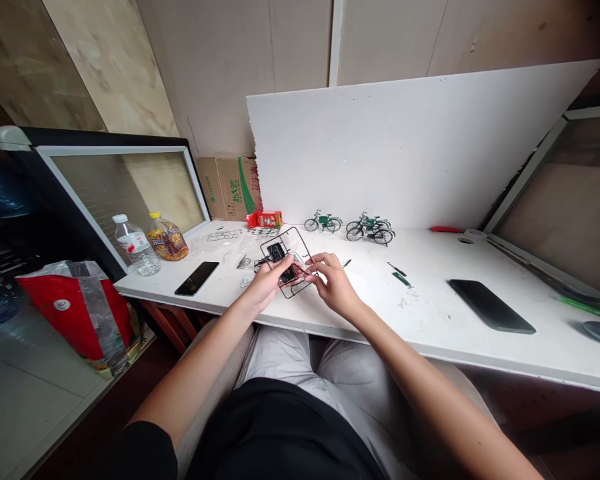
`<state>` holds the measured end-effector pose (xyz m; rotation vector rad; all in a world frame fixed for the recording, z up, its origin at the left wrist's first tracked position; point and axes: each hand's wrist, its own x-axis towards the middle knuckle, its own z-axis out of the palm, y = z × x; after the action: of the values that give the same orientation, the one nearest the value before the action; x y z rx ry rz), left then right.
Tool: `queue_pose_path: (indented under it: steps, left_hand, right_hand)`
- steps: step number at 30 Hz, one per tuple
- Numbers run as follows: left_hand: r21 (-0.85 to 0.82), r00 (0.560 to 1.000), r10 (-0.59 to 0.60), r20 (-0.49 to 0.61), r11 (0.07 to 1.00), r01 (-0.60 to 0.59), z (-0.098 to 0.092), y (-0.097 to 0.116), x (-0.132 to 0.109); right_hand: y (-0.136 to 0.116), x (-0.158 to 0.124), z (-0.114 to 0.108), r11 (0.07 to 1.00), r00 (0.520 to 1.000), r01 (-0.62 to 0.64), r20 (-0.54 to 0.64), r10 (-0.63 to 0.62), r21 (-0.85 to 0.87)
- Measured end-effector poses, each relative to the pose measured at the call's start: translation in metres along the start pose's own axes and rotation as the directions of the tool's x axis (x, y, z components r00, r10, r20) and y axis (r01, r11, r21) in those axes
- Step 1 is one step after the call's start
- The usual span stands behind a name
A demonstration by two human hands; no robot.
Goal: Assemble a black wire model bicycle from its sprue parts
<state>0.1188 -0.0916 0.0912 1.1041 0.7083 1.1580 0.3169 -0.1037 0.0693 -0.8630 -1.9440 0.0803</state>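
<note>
My left hand (267, 280) and my right hand (333, 283) both grip a thin black plastic parts frame (286, 250) just above the white table (430, 313). Small black model parts sit inside the frame. My left fingers curl under its lower left side. The fingertips of my right hand pinch a part at its lower right edge. Behind the frame stand a green model bicycle (323, 222) and two more model bicycles (371, 229) close together.
A black phone (197, 278) lies left of my hands and another black phone (491, 305) to the right. Two bottles (150, 243), a red packet (265, 219), small tools (399, 275), loose sprues and a white foam board (405, 140) surround the work area.
</note>
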Motion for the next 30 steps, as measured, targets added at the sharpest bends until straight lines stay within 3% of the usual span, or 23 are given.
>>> queue_pose_path:
  steps: [8, 15, 23, 30]
  left_hand:
    - [-0.116, 0.991, -0.107, 0.074, 0.987, 0.115, -0.005, -0.001, 0.001]
    - [-0.186, 0.994, -0.054, 0.098, 0.98, 0.072, -0.003, -0.02, 0.004]
    - [-0.183, 0.988, -0.068, 0.141, 0.979, 0.093, -0.001, -0.023, 0.0]
    - [-0.152, 0.988, -0.11, 0.107, 0.98, 0.126, -0.001, -0.019, -0.001]
  right_hand:
    - [-0.008, 0.002, -0.004, 0.999, 0.998, 0.046, -0.052, -0.047, -0.024]
    - [-0.003, 0.002, -0.009, 0.994, 0.996, 0.083, -0.029, -0.085, -0.069]
    - [-0.01, 0.004, -0.017, 0.991, 0.992, 0.123, 0.049, -0.12, -0.046]
    - [-0.011, 0.003, -0.015, 0.989, 0.981, 0.121, 0.16, -0.107, -0.079]
